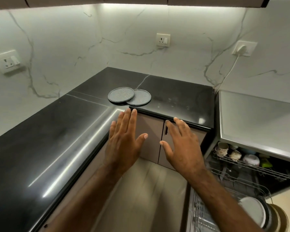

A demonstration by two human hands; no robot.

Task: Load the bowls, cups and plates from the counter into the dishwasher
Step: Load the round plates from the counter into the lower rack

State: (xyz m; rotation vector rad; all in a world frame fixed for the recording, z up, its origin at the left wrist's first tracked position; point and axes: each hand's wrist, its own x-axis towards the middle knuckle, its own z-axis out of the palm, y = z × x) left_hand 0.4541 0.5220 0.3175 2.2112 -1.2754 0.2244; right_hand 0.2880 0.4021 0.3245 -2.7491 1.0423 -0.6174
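Black stone counter [45, 139] fills the left and far side, and the open dishwasher [251, 171] sits at the near right, its upper rack already holding cups [222, 149] and a bowl [251, 160]. 2 grey plates [129, 97] lie far of the hands near the counter's edge, the left one overlapping the right. Left hand [122, 144] and right hand [182, 146] are both flat, fingers spread, holding nothing. Best to lift the top plate first, thumb under its rim, then the 2nd. No readable writing or brand shows anywhere.
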